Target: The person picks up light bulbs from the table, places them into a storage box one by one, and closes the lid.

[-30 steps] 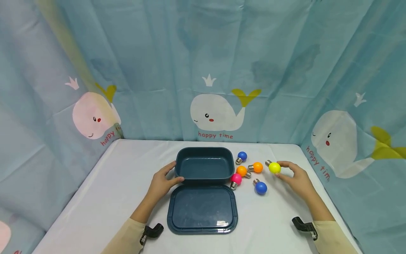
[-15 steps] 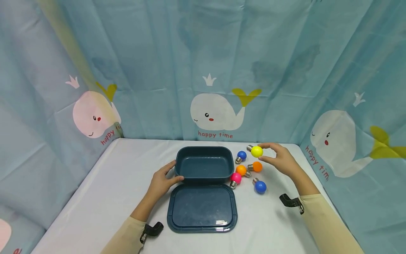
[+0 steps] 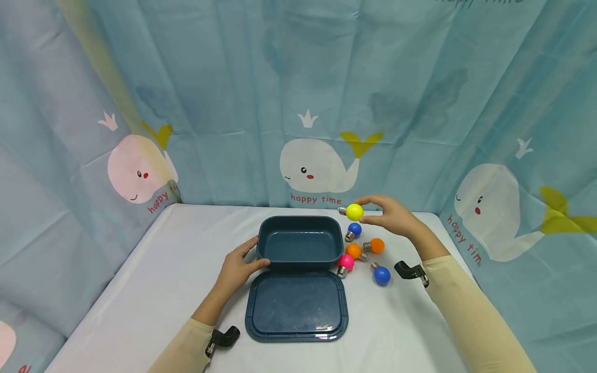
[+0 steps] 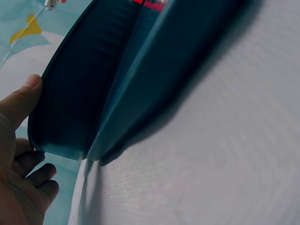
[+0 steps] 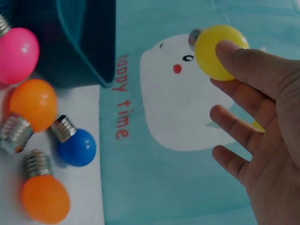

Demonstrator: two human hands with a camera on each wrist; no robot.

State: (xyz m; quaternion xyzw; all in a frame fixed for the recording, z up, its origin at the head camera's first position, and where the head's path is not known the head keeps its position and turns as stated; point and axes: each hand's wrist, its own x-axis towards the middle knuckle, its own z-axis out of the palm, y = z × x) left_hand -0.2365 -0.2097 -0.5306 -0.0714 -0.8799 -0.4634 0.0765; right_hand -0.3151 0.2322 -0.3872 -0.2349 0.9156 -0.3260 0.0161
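Note:
My right hand point(image 3: 393, 215) pinches a yellow light bulb point(image 3: 354, 212) between thumb and fingers. It is raised past the far right corner of the dark teal box point(image 3: 300, 263), its metal base pointing left. In the right wrist view, the thumb lies across the yellow bulb point(image 5: 220, 54) and the other fingers are spread apart. My left hand point(image 3: 237, 265) holds the box's left end, thumb at the near corner and fingers at the far one. The box is uncovered, with a bare floor. Its matching lid point(image 3: 297, 306) lies flat in front of it.
Right of the box lie a blue bulb point(image 3: 355, 229), a pink bulb point(image 3: 346, 261), an orange bulb point(image 3: 353, 251), another orange bulb point(image 3: 377, 245) and another blue bulb point(image 3: 381, 276). A whale-print curtain point(image 3: 224, 103) surrounds the white table point(image 3: 140, 290).
My right hand has lifted the yellow bulb and carried it left and away from me, from the right of the bulbs to behind them. The left hand and box have stayed put.

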